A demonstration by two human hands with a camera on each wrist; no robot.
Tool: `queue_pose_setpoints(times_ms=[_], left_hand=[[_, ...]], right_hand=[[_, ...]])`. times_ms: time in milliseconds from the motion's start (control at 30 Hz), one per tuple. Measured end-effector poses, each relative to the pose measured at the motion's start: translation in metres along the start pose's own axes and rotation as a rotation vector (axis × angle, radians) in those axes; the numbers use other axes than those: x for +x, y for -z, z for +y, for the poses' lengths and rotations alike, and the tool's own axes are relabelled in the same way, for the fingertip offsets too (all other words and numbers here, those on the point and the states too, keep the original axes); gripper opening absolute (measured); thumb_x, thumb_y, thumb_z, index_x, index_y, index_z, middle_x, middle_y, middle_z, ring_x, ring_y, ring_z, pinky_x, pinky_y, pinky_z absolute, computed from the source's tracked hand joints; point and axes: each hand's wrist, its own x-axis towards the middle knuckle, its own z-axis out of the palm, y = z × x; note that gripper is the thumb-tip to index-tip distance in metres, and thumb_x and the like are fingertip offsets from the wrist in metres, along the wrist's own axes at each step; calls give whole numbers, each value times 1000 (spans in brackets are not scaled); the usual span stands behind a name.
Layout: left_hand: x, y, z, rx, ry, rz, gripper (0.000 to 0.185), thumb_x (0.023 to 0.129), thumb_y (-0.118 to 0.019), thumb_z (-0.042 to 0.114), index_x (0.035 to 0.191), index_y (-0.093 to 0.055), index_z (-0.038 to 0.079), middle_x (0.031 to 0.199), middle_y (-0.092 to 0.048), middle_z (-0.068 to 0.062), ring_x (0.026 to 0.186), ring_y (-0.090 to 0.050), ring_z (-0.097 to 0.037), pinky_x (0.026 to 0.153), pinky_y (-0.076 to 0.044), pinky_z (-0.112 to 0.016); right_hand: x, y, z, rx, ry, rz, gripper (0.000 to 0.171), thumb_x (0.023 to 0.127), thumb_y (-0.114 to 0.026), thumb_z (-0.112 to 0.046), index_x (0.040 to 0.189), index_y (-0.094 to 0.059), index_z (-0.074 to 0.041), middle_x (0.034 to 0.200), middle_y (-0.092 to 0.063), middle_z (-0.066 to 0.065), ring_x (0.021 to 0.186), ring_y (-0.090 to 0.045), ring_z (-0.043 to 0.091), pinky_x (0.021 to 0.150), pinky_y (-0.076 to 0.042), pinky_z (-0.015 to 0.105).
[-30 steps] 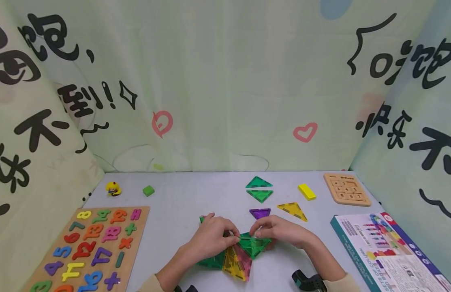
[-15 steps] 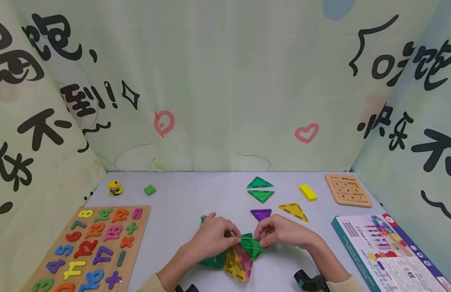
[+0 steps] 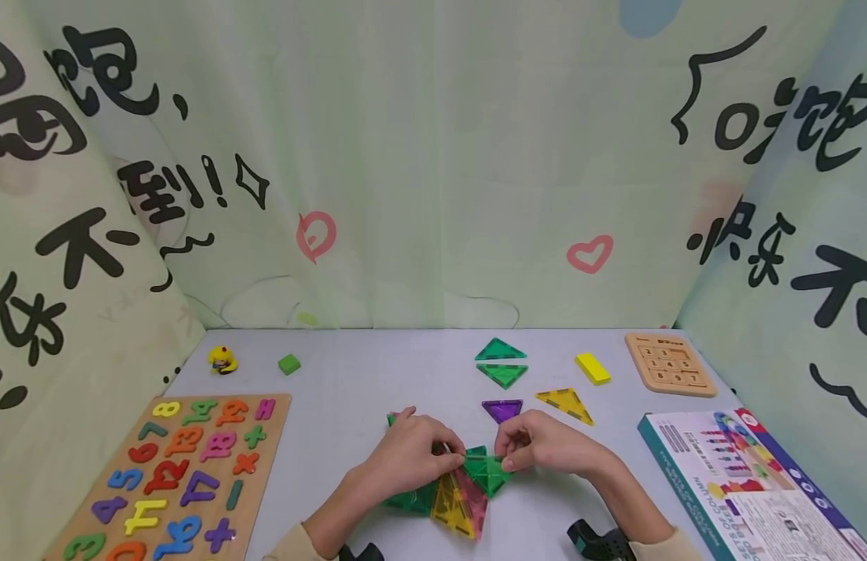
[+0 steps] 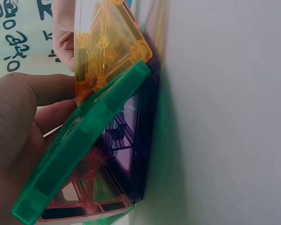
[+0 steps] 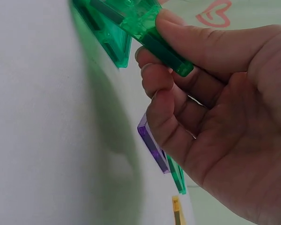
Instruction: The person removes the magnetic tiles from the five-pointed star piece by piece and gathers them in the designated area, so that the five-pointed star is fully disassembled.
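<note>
My left hand (image 3: 415,452) holds a cluster of joined translucent magnetic tiles, its fingers curled at the top edge. A yellow tile (image 3: 449,510) and a pink tile (image 3: 474,502) face the front of the cluster. In the left wrist view a green tile (image 4: 82,145) slants across a purple tile (image 4: 152,126), below an orange-yellow tile (image 4: 103,47). With thumb and fingers my right hand (image 3: 548,446) pinches the right corner of a green triangular magnetic tile (image 5: 166,51), at the cluster's upper right. Whether that tile touches the cluster, I cannot tell.
Loose triangular tiles lie behind: two green (image 3: 502,376), one purple (image 3: 502,410) and one yellow (image 3: 566,404). A number board (image 3: 261,475) lies at left, a box (image 3: 748,483) at right. Farther back are a yellow block (image 3: 592,368), wooden puzzle (image 3: 670,364), green block (image 3: 289,364) and toy duck (image 3: 222,359).
My right hand has shifted its grip, from the back of the green tile to its right corner, with the thumb now in front. My left hand stays in place on the cluster.
</note>
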Motion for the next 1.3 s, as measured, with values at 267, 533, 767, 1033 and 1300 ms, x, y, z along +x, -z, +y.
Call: queue_pose_setpoints(times_ms=[267,533,767,1033,1300], left_hand=[[0,0,0,29,-19,-15,6,91,-71,33,90,-77,35,83,-70,28,95,-63,1,113,-22,-70],[0,1,0,51,-27,-33,8,92,-70,36,94,-77,34,90,-71,26,99,-64,-1,113,-22,-70],[0,2,-1,61,-40,-40,10,92,-69,41,94,-77,36,90,-71,25,96,-64,2,113,-23,-69],[0,1,-3,34,-54,-46,8,91,-70,41,92,-77,36,89,-71,26,95,-63,3,113,-21,-70],[-2,2,-2,9,-51,-48,8,91,-71,40,93,-77,35,91,-72,26,98,-64,2,113,-21,-70]], right_hand=[[-1,-3,4,29,-5,22,9,88,-70,-12,90,-69,-4,83,-65,3,77,-54,13,69,-44,25],[-4,-5,10,50,2,47,9,90,-68,-12,92,-69,-3,83,-61,2,80,-53,12,70,-44,25],[-7,-7,14,55,-5,72,10,91,-69,-13,94,-68,-4,84,-60,2,81,-53,12,71,-45,24],[-24,7,17,24,-62,160,14,90,-71,-17,95,-67,-5,86,-61,4,82,-54,15,70,-46,25],[-44,28,25,-32,-256,360,12,89,-71,-14,94,-70,-4,83,-63,4,85,-52,19,72,-44,28]])
